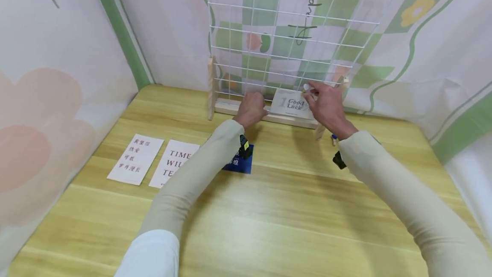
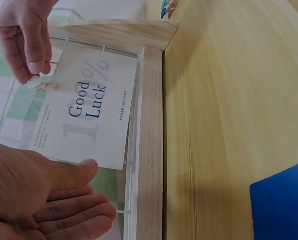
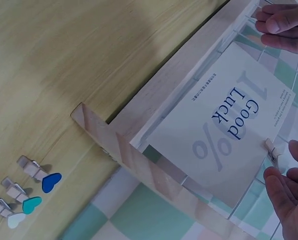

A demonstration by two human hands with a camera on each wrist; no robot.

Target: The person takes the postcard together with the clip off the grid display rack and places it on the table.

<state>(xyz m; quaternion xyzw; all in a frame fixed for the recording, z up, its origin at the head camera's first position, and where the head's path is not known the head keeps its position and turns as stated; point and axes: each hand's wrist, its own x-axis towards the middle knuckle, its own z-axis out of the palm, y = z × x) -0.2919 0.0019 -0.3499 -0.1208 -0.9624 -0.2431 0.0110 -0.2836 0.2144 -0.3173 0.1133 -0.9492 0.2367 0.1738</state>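
A white "Good Luck" card [image 1: 291, 105] leans against the white wire grid [image 1: 279, 37] just above its wooden base. On the card's upper edge sits a small wooden clothespin [image 3: 272, 150] with a white heart [image 2: 34, 81]. My right hand [image 1: 326, 104] is at this clothespin; in the right wrist view its thumb and fingers [image 3: 272, 181] stand apart around the pin's end. Beside the card's other side is my left hand [image 1: 250, 108], fingers loosely bent and holding nothing. Its thumb tip overlaps the card's corner in the left wrist view.
Two white printed cards [image 1: 136, 159] lie on the table's left, and a blue card [image 2: 281, 202] lies partly under my left forearm. Several clothespins with coloured hearts [image 3: 51, 182] rest by the grid's right wooden foot [image 1: 320, 131]. A patterned curtain [image 1: 169, 25] hangs behind.
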